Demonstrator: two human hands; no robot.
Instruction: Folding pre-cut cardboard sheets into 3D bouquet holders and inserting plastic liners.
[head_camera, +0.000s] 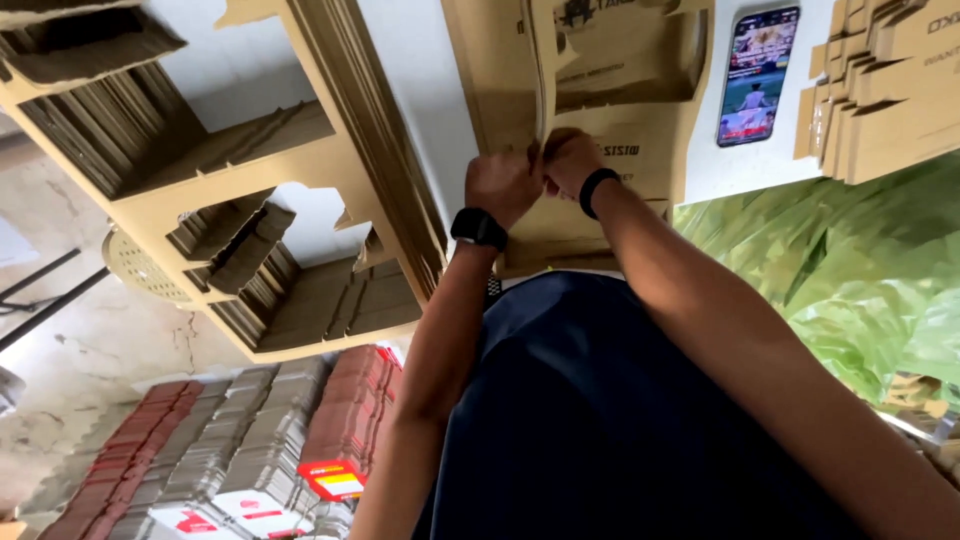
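One flat brown cardboard blank (600, 150) lies at about twelve o'clock in the view, on a white table top (420, 90), and both hands meet on it. The left hand (503, 185) and the right hand (568, 160) are closed with knuckles pressed together, fingers curled over a fold or edge of the blank near its middle; the fingertips are hidden behind the knuckles, so how much card each pinches cannot be told. Two wrist bands show: a black watch (478, 228) on the left wrist and a black band (596, 190) on the right. The person's dark blue shirt (600, 420) fills the six o'clock part and hides the near edge of the blank. At about one o'clock one phone (757, 75) lies screen up, lit with a picture too small to read. At two o'clock one stack of folded brown cartons (880, 90) is cut off by the frame. At ten o'clock a large pile of die-cut brown sheets (250, 200) spreads out, its count impossible to tell. At three o'clock sits crumpled green plastic film (860, 280). At seven o'clock rows of flattened red and grey boxes (250, 440) lie packed, too many and too blurred to count.
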